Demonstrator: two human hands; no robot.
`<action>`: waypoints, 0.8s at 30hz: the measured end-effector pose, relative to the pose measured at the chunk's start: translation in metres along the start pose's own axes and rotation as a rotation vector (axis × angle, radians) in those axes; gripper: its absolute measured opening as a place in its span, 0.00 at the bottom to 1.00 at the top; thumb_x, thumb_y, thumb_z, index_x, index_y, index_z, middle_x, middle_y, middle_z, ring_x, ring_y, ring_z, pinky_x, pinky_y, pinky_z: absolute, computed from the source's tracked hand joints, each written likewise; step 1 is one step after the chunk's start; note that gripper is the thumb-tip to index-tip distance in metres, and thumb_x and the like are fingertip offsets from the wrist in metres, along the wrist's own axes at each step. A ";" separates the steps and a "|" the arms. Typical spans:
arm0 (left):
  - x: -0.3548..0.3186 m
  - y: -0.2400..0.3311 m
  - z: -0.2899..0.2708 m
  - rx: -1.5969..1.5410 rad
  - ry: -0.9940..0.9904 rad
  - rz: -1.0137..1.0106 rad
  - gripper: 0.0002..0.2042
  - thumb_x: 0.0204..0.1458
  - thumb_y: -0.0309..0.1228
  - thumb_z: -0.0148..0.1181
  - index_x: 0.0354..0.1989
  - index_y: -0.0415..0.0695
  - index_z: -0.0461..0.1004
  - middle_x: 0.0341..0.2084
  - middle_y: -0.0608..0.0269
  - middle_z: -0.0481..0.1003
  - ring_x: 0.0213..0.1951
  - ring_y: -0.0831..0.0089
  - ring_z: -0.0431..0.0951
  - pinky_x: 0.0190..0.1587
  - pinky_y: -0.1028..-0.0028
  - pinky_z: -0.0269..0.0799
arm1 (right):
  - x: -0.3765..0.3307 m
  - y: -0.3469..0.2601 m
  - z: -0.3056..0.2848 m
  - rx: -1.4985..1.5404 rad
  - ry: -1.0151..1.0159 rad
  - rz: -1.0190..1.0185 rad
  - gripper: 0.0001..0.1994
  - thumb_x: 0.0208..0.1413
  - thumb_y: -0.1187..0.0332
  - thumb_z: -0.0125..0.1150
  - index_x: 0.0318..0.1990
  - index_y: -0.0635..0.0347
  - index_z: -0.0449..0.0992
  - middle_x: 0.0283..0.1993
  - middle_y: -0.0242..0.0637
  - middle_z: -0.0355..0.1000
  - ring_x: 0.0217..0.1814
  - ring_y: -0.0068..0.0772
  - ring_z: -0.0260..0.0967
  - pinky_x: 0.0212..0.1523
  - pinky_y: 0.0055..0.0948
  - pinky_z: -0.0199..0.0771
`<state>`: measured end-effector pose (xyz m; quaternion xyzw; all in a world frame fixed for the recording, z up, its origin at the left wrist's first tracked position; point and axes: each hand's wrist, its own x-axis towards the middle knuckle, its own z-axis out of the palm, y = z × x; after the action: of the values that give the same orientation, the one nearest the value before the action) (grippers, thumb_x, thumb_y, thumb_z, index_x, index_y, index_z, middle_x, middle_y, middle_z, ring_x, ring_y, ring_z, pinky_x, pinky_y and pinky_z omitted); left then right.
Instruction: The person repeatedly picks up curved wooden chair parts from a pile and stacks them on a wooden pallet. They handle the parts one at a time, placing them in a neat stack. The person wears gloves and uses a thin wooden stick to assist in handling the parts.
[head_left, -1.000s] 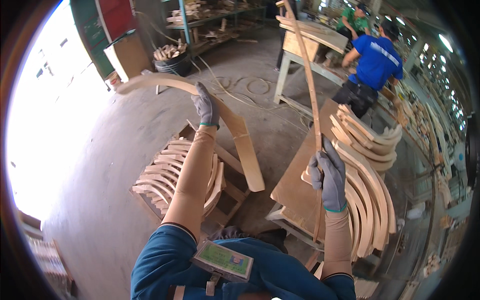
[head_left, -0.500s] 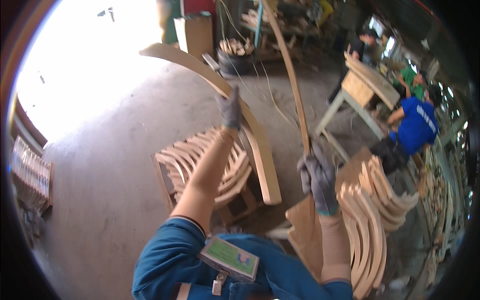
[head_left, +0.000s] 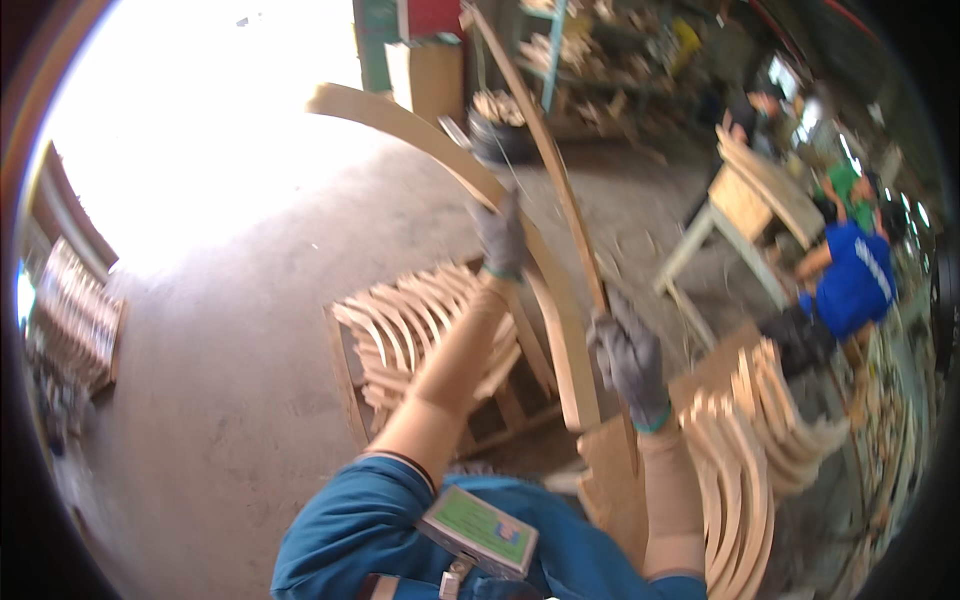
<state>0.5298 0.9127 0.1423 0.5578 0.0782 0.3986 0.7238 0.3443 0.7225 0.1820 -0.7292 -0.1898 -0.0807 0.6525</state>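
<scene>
Left hand [head_left: 500, 238]: grey knit glove with a green cuff, arm stretched far out; fingers clamped on the broad curved wooden slat [head_left: 470, 180] about midway along its arc.
Broad curved wooden slat: pale, smooth, flat-faced bent wood; it arcs from far left, passes under the left hand, and runs down to a squared end near the pallet rack [head_left: 440, 340].
Right hand [head_left: 628, 362]: same grey glove, nearer and to the right; fingers closed around the thin curved strip [head_left: 545, 160] low on its length.
Thin curved strip: narrow, darker wood, gently bowed, rising far up from the right hand and standing just right of the broad slat.
Pallet rack: low wooden frame on the concrete floor [head_left: 220, 330], stacked with pale curved pieces lying side by side, below the left forearm.
Right stack [head_left: 740, 470]: more curved wooden pieces on edge, fanned, beside the right forearm, resting on a brown board.
Far right: a person in a blue shirt [head_left: 855, 280] bent at a pale tabletop [head_left: 745, 200] bearing boards.
Near edge: green-faced device [head_left: 478, 530] on the person's blue top.
</scene>
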 end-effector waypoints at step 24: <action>-0.056 -0.002 0.017 0.031 -0.074 -0.210 0.22 0.50 0.43 0.65 0.40 0.42 0.61 0.29 0.58 0.69 0.31 0.68 0.69 0.33 0.66 0.68 | 0.020 -0.011 0.005 -0.124 -0.319 -0.069 0.20 0.61 0.71 0.54 0.59 0.66 0.66 0.28 0.31 0.71 0.25 0.15 0.61 0.27 0.20 0.66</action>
<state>0.5025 0.8631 0.1286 0.5719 0.1155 0.2984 0.7554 0.3580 0.7316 0.1985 -0.7646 -0.3105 0.0023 0.5648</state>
